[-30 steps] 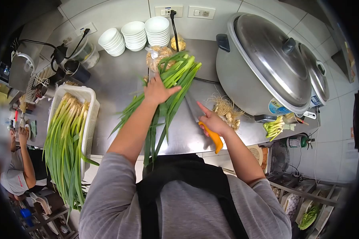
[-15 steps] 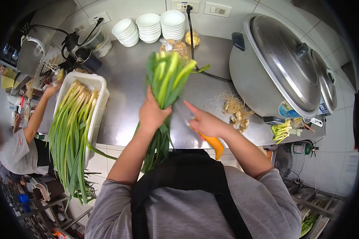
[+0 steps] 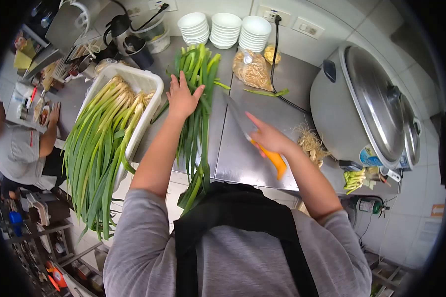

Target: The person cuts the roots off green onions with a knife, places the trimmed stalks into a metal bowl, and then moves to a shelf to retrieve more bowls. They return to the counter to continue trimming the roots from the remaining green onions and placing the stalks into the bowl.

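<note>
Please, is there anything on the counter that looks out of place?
A loose green leaf seems to lie across the black cord, apart from the green bunch under the left hand, so it looks stray.

A brushed stainless-steel counter (image 3: 255,166), crossed by a thin dark seam, runs along the tiled wall. A bundle of long green onions (image 3: 199,129) lies on it, tips drooping past the front edge. Just to the left sits a white perforated plastic basket (image 3: 152,99), its near end jutting beyond the edge. Toward the wall stand three stacks of small white bowls (image 3: 226,32), with a clear plastic bag of light-brown pieces (image 3: 252,71) before the rightmost. A black power cord (image 3: 274,72) trails over the steel, a loose green leaf (image 3: 266,92) beside it. Farther right, a heap of pale stringy roots (image 3: 311,144) rests near a large grey lidded metal pot (image 3: 336,106).
</note>
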The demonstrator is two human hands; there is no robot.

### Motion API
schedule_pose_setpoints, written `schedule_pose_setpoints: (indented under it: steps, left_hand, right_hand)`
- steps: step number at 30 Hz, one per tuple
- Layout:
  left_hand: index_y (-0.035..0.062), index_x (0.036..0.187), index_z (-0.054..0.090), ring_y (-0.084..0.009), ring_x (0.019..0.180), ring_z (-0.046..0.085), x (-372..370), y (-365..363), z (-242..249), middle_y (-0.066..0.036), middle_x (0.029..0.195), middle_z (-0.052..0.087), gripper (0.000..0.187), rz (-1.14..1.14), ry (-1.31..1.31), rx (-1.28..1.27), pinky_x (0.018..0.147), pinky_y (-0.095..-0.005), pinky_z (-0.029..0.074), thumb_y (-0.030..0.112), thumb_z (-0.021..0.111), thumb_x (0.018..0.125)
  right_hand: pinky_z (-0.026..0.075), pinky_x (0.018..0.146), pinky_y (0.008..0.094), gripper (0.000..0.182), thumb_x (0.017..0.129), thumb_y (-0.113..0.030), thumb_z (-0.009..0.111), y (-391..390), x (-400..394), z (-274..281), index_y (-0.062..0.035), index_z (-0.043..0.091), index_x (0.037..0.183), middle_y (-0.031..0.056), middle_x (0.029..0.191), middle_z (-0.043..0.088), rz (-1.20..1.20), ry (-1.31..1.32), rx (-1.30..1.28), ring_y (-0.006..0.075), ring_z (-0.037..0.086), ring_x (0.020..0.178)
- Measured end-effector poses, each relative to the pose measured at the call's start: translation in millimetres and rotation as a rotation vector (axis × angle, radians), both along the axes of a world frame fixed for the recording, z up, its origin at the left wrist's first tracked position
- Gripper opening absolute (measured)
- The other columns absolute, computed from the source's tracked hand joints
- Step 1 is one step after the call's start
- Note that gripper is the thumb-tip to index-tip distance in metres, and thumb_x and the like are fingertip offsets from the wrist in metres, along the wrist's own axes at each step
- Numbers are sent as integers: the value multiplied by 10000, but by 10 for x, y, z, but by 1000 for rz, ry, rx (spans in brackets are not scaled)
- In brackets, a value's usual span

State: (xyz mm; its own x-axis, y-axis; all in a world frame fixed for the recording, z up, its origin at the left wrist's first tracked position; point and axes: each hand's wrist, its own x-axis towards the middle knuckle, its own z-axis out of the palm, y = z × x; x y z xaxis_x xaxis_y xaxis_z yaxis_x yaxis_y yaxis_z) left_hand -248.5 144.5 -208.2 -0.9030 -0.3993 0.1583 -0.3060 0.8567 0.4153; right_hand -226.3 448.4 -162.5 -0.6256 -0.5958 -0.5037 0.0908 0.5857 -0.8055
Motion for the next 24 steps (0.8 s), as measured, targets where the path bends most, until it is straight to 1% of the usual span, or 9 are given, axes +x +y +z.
schedule_pose_setpoints:
  steps: [3, 4, 7, 9, 11, 12, 14, 18, 24]
  left_hand:
    - [-11, 1535, 318, -444, 1439, 344, 325, -423, -315, -336, 1523, 363, 650, -57, 267, 418, 1206, -471, 249, 368, 486, 1035]
    - [-44, 1491, 385, -423, 1442, 350, 440, -520, -300, -325, 1501, 404, 522, -1, 235, 399, 1205, -417, 253, 243, 430, 1057]
    - [-53, 1396, 494, -436, 1343, 456, 650, -478, -107, -287, 1403, 522, 436, -32, 143, 254, 1139, -472, 354, 141, 490, 1005]
    - [-27, 1284, 585, -411, 1242, 546, 684, -84, 111, -265, 1309, 593, 362, -211, 417, -27, 1076, -478, 425, 113, 534, 954]
    - [32, 1243, 623, -367, 1172, 602, 613, 285, 77, -204, 1211, 650, 331, -609, 437, -77, 1038, -446, 461, 145, 574, 935]
    - [32, 1243, 623, -367, 1172, 602, 604, 448, 76, -204, 1211, 650, 331, -620, 433, -75, 1038, -446, 461, 145, 574, 935]
    - [66, 1165, 641, -334, 1057, 654, 655, 698, 66, -153, 1107, 673, 291, -841, -133, -79, 933, -444, 518, 197, 616, 907]
    - [85, 997, 638, -323, 957, 671, 644, 411, -124, -125, 994, 677, 271, -578, -64, -256, 803, -455, 545, 322, 684, 875]
    - [54, 1058, 610, -316, 956, 669, 904, 308, -10, -127, 1031, 667, 564, -371, -105, -375, 782, -438, 553, 502, 779, 759]
  right_hand:
    - [476, 468, 327, 763, 959, -120, 503, 444, 431, 218, -235, 150, 1626, 57, 680, 535, -170, -199, 6, 158, 524, 457]
    - [472, 461, 321, 752, 967, -111, 490, 605, 558, 184, -242, 152, 1625, 57, 681, 532, -216, -246, -15, 153, 515, 452]
    - [468, 450, 309, 735, 980, -94, 468, 976, 884, 69, -255, 156, 1624, 55, 675, 528, -319, -287, -17, 145, 504, 445]
    - [466, 446, 302, 728, 984, -85, 458, 1097, 1020, 24, -261, 157, 1624, 54, 667, 526, -388, -278, -8, 141, 504, 443]
    - [465, 440, 293, 725, 989, -79, 457, 1157, 1140, -11, -263, 159, 1623, 46, 646, 518, -424, -274, -27, 135, 505, 444]
    - [470, 445, 297, 723, 987, -75, 470, 1133, 1183, 3, -264, 178, 1620, 37, 631, 513, -431, -249, -2, 129, 505, 443]
    - [472, 448, 299, 722, 987, -73, 475, 1104, 1233, -12, -268, 186, 1619, 35, 632, 513, -423, -226, 10, 127, 502, 442]
    - [481, 459, 298, 723, 986, -75, 486, 1075, 1287, 73, -290, 203, 1616, 26, 629, 507, -416, -163, 60, 118, 492, 440]
    - [478, 453, 290, 724, 980, -89, 502, 1223, 1459, -155, -285, 211, 1613, 12, 624, 498, -457, -132, 37, 113, 491, 438]
